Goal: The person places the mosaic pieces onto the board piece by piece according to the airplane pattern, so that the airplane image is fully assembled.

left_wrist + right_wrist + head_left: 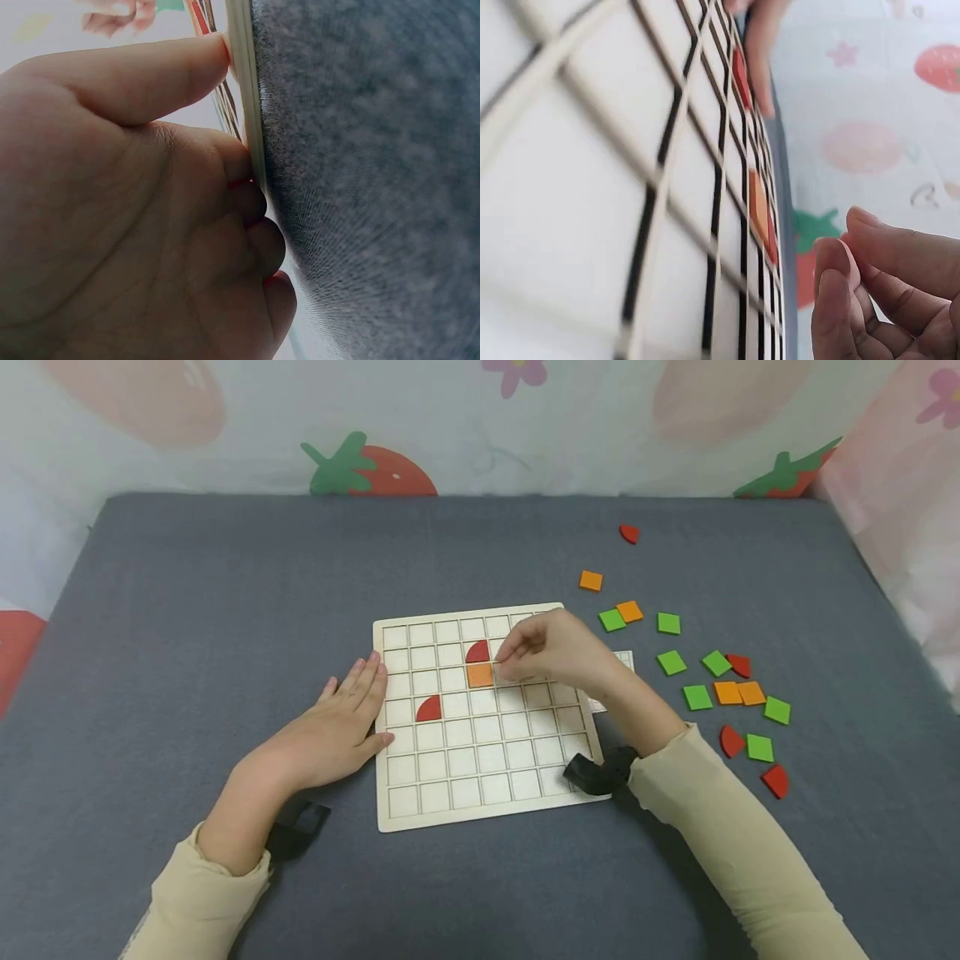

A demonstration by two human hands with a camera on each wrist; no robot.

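Observation:
A pale wooden grid board (465,785) lies on the grey cloth. My left hand (341,714) rests at its left edge, fingers extended, thumb over the rim; the left wrist view shows the thumb (172,75) beside the board's edge. Over the upper middle squares hovers my right hand (551,647), thumb and fingers curled with their tips close together. I cannot tell whether a tile is hidden between those fingertips (832,255). Just left of them, an orange square tile (480,675) sits in the grid below a red quarter-circle tile (477,652). Another red quarter-circle (429,708) lies lower left.
Loose tiles are scattered right of the board: green squares (697,697), orange squares (727,693) and red quarter-circles (776,781). A white gridded card (625,659) shows partly from under the right arm. A strawberry-print curtain (465,427) hangs behind the table.

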